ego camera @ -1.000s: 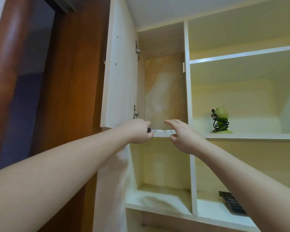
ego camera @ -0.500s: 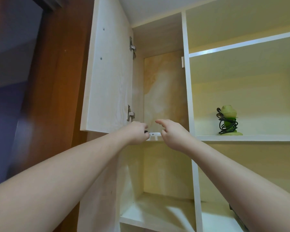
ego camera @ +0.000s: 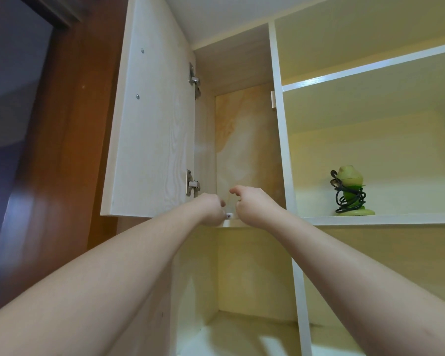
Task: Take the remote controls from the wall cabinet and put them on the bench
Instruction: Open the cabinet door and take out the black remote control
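Note:
Both arms reach up into the open wall cabinet. A white remote control lies on the front edge of the cabinet shelf; only its short end shows between my hands. My left hand is closed in a fist at that end, and what it grips is hidden inside the fingers. My right hand is curved over the rest of the remote. Its thumb and fingers are apart, with nothing visible between them.
The cabinet door stands open to the left, close beside my left wrist, with two metal hinges. A green figurine wrapped in black cable stands on the right-hand shelf. A brown wooden door frame is at the left. Lower compartments lie below.
My hands have moved closer together along the shelf edge, covering most of the white remote. The view has tilted upward, and the dark object on the lower right shelf has left the frame.

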Action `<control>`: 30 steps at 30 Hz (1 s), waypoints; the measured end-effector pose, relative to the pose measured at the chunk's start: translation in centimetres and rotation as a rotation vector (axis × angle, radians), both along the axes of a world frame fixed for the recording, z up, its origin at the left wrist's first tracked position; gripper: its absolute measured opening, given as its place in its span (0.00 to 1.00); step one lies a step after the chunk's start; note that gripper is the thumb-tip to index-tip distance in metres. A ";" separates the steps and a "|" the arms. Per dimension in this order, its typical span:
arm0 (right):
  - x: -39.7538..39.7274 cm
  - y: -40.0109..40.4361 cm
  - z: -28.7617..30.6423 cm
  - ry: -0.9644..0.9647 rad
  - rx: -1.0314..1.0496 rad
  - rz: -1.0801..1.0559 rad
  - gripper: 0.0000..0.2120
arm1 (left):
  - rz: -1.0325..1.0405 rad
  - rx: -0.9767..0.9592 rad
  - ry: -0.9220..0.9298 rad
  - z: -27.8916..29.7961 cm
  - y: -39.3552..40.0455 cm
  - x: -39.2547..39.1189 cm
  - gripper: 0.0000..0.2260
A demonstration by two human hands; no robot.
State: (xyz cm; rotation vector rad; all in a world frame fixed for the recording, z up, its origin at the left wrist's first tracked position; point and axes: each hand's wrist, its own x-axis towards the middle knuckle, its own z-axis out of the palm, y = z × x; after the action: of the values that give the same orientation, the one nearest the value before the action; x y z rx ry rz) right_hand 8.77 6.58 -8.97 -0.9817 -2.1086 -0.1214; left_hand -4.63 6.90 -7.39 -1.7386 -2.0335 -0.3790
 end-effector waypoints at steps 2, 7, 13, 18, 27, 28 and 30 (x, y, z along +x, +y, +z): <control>-0.2 0.3 0.2 -0.002 -0.012 -0.005 0.26 | 0.019 -0.039 0.010 0.1 -0.2 0.4 0.21; -0.3 1.4 0.5 0.003 -0.021 -0.053 0.26 | 0.038 -0.051 0.067 0.3 -0.5 0.6 0.17; -0.6 2.6 1.0 0.009 -0.018 -0.075 0.27 | 0.009 -0.036 0.157 1.0 0.0 -0.5 0.13; -0.6 3.7 0.8 0.010 -0.032 -0.067 0.28 | -0.049 0.018 0.148 0.8 -0.1 -1.0 0.13; -1.4 4.9 0.3 -0.130 -0.039 -0.055 0.28 | -0.080 0.087 0.147 0.1 -0.9 -0.8 0.14; -1.4 4.9 0.2 -0.138 -0.040 -0.061 0.28 | -0.089 0.091 0.133 0.1 -0.9 -0.9 0.14; -1.4 4.9 0.2 -0.136 -0.040 -0.077 0.26 | -0.108 0.103 0.091 0.0 -1.0 -1.1 0.13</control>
State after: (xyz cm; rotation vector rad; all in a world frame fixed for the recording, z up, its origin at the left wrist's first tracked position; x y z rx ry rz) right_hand 7.38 11.51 -8.81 -1.1065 -2.2038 -0.1901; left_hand -5.70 5.91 -7.39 -1.7739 -1.8300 -0.4233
